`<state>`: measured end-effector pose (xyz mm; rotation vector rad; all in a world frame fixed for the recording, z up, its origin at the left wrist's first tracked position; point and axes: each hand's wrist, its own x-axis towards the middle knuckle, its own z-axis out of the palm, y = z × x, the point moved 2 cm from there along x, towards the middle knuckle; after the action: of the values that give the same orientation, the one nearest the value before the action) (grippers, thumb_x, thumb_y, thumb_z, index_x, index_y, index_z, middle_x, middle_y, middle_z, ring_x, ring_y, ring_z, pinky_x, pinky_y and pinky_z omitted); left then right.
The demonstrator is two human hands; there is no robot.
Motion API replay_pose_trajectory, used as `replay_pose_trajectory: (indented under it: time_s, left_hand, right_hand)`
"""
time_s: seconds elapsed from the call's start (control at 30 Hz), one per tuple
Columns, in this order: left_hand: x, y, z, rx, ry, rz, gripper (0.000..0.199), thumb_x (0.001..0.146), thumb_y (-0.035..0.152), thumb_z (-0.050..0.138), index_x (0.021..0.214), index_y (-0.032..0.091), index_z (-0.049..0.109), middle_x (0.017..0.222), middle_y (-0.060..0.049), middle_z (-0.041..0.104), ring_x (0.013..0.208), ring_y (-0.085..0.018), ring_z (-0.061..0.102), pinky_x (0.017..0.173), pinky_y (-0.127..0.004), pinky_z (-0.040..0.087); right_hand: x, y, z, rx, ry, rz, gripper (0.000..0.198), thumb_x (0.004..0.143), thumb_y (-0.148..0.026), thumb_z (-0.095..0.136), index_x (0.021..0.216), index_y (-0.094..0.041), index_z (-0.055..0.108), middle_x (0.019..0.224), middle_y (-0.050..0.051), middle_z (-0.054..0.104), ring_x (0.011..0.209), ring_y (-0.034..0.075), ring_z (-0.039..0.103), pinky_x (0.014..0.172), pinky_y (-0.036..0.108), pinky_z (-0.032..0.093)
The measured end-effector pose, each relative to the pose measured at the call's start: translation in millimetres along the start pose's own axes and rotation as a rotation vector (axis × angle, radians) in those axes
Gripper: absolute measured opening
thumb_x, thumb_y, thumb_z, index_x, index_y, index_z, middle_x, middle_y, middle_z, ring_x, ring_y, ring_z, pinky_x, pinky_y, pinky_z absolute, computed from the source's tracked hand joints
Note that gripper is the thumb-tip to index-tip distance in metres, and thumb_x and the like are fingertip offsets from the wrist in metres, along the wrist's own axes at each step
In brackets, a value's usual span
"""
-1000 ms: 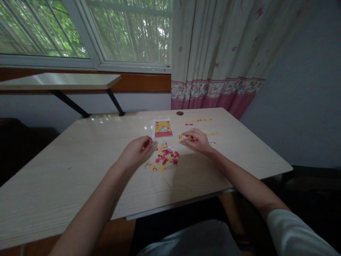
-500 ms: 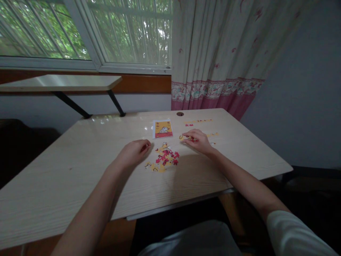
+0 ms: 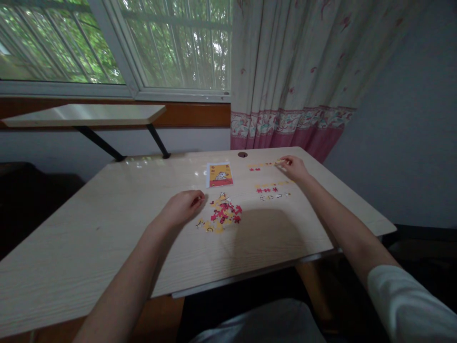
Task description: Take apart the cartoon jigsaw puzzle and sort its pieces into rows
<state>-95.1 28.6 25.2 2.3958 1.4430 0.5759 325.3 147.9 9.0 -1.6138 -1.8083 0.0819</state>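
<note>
On a pale wood-grain desk (image 3: 121,214), a loose heap of small red, yellow and white jigsaw pieces (image 3: 225,212) is gathered between two bare hands, while others are set out at right in rows, seemingly by colour, so that each can be told apart. The right hand (image 3: 294,167) is held at the right end of the far yellow row (image 3: 260,165), its thumb and index finger drawn nearly together at a small pale-yellow piece (image 3: 278,162); whether it is pinched or merely touched cannot be told. The left hand (image 3: 186,204) is held beside the heap, probably for easy reach, its fingers curled loosely in; whether anything is enclosed cannot be told. A rectangular card printed with a white animal on yellow and red (image 3: 220,175) is laid flat beyond the heap, presumably for ready viewing. Nearer, a second yellow row (image 3: 267,185) is ranged above three red pieces (image 3: 266,190) and a white-and-black line of pieces (image 3: 274,196), its right end lost near the right wrist. Lower pieces in the heap are hidden by overlap, and printed details are too small to be read
</note>
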Motion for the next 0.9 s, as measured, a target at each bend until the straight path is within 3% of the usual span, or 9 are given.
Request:
replay_pose_trajectory:
  time_s: [0.13,0.23,0.43,0.9]
  left_hand:
    - [-0.4,-0.7,0.1,-0.015,0.014,-0.010,0.018,0.079,0.030,0.049,0.079,0.020,0.064,0.064,-0.003,0.061,0.053,-0.014,0.049,0.054,-0.025,0.031]
    - [-0.1,-2.9,2.2,0.009,-0.015,0.009,0.019,0.080,0.029,0.047,0.082,0.020,0.064,0.068,-0.004,0.063,0.056,-0.015,0.051,0.055,-0.024,0.033]
    - [0.6,-6.4,4.9,0.064,-0.025,0.025,0.020,0.081,0.029,0.046,0.083,0.020,0.064,0.070,-0.005,0.064,0.058,-0.016,0.053,0.056,-0.025,0.033]
    - [1.6,-8.2,6.6,0.030,-0.041,0.022,0.022,0.081,0.034,0.047,0.081,0.020,0.064,0.072,-0.005,0.064,0.060,-0.016,0.054,0.057,-0.025,0.035]
  right_hand:
    - [4.9,56.8,-7.6,-0.153,-0.021,0.194,0.038,0.081,-0.039,0.051,0.102,-0.010,0.064,0.074,0.009,0.064,0.062,0.014,0.055,0.057,0.025,0.040]
    - [4.6,75.5,-7.0,-0.262,-0.009,0.243,0.036,0.081,-0.035,0.049,0.103,-0.012,0.065,0.081,0.010,0.065,0.069,0.017,0.057,0.063,0.027,0.043]
    - [3.1,77.5,-1.2,-0.426,0.010,0.190,0.034,0.082,-0.025,0.046,0.108,-0.015,0.065,0.108,0.015,0.060,0.099,0.026,0.052,0.084,0.036,0.040]
    - [3.2,73.6,2.5,-0.485,-0.166,0.109,0.042,0.085,-0.016,0.038,0.122,-0.022,0.057,0.124,0.006,0.058,0.105,0.026,0.050,0.088,0.039,0.038]
